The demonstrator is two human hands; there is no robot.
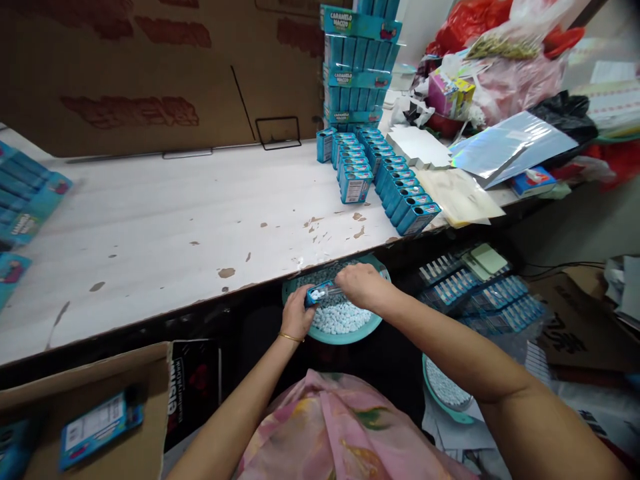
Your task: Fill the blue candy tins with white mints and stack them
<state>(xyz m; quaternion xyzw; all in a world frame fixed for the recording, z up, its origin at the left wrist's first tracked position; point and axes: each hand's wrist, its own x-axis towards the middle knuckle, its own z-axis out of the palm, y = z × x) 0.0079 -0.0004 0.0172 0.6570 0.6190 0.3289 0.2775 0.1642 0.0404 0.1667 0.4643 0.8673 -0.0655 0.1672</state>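
Over a teal basin filled with small white candies, my left hand grips a small blue box, tilted, with white pieces showing at its open end. My right hand is closed on a clear scoop whose mouth meets the box opening. White pieces lie in the scoop and at the box end. The fingers of my right hand hide the scoop's handle.
Rows of blue boxes stand on the white table, before stacked display trays. A cardboard box is at lower left. Another candy basin and packed blue boxes are at right.
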